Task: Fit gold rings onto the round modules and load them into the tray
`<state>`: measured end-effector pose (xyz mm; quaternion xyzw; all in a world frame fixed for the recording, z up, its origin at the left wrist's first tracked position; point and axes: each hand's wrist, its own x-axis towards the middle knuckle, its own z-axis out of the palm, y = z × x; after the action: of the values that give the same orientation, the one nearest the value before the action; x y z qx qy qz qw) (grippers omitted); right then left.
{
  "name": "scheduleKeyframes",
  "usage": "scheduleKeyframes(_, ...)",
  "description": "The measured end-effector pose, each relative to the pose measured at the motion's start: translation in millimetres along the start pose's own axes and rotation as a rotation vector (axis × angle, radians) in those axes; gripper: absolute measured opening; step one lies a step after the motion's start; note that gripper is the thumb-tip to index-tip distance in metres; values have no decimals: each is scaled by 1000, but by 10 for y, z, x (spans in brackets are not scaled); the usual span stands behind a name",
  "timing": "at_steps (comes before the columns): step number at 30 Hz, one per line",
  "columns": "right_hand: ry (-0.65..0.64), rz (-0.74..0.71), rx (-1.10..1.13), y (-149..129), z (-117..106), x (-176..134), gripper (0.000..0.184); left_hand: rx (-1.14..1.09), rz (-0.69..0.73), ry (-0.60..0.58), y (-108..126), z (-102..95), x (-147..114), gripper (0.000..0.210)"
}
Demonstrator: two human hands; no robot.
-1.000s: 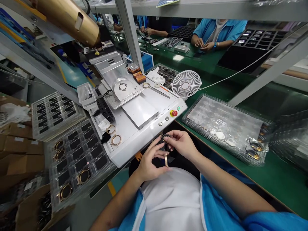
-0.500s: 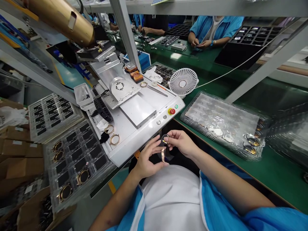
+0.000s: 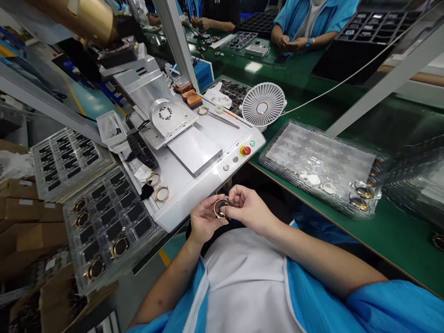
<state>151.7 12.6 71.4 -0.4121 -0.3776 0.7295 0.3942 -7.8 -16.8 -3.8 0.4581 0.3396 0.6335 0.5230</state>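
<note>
My left hand [image 3: 204, 219] cups a round watch case [image 3: 222, 208] with a gold rim and a dark round part seated in it. My right hand [image 3: 250, 208] presses its thumb on the dark face, with its fingers curled at the far edge of the rim. Both hands meet in front of my body, just off the white machine's front edge. To the left on the machine base [image 3: 194, 194] lie two loose gold rings [image 3: 162, 194], beside a small black cloth or pad [image 3: 146, 192].
A clear tray [image 3: 114, 229] with black inserts and several gold-rimmed cases stands at left. Tweezers [image 3: 224, 121], a white fan [image 3: 262, 107] and a red stop button [image 3: 246, 151] lie beyond my hands. Stacked clear trays [image 3: 319, 166] sit on the green bench at right. Co-workers sit across.
The dark round part from my right hand has come into the gold ring in my left. My hands have closed together and moved slightly left. The view has shifted a little.
</note>
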Motion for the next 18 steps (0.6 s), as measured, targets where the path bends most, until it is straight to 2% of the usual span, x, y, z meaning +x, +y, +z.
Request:
scheduleKeyframes(6, 1, -58, -60, -17, 78, -35, 28, 45, 31, 61, -12, 3, -22, 63)
scheduleKeyframes(18, -64, -43, -76, 0, 50, -13, 32, 65, -4, 132, 7, 20, -16, 60)
